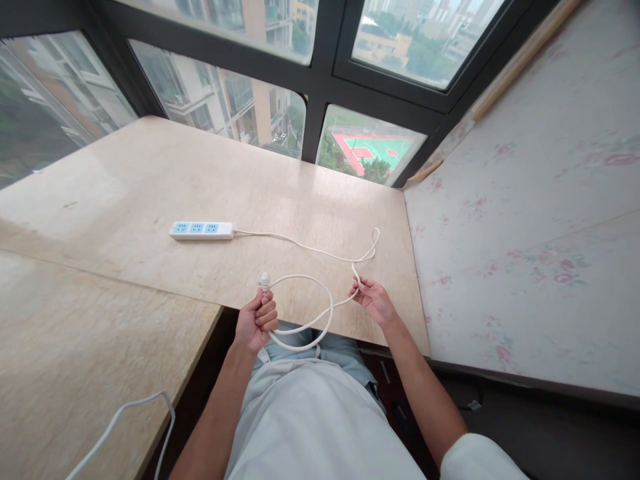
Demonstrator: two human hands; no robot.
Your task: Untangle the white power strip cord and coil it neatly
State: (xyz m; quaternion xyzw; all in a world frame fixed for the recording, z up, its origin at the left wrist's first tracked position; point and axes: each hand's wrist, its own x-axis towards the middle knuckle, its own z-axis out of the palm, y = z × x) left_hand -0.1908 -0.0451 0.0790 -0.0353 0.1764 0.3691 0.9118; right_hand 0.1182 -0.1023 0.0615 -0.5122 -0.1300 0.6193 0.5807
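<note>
My left hand (258,319) is closed round the plug end of a white power cord, and the plug (263,280) sticks up above my fist. From that fist a loop of the cord (331,300) hangs over the counter's front edge, in front of my lap. My right hand (374,300) pinches the same cord further along, to the right of the loop. Beyond my hands the cord runs on across the counter, with a small bend at the right, to a white power strip (201,231) with light blue sockets, lying flat.
The beige stone-look counter (125,180) reaches back to dark-framed windows (320,87). A wall with flowered paper (525,233) bounds it on the right. At the lower left another white cable (117,417) hangs over the counter's edge.
</note>
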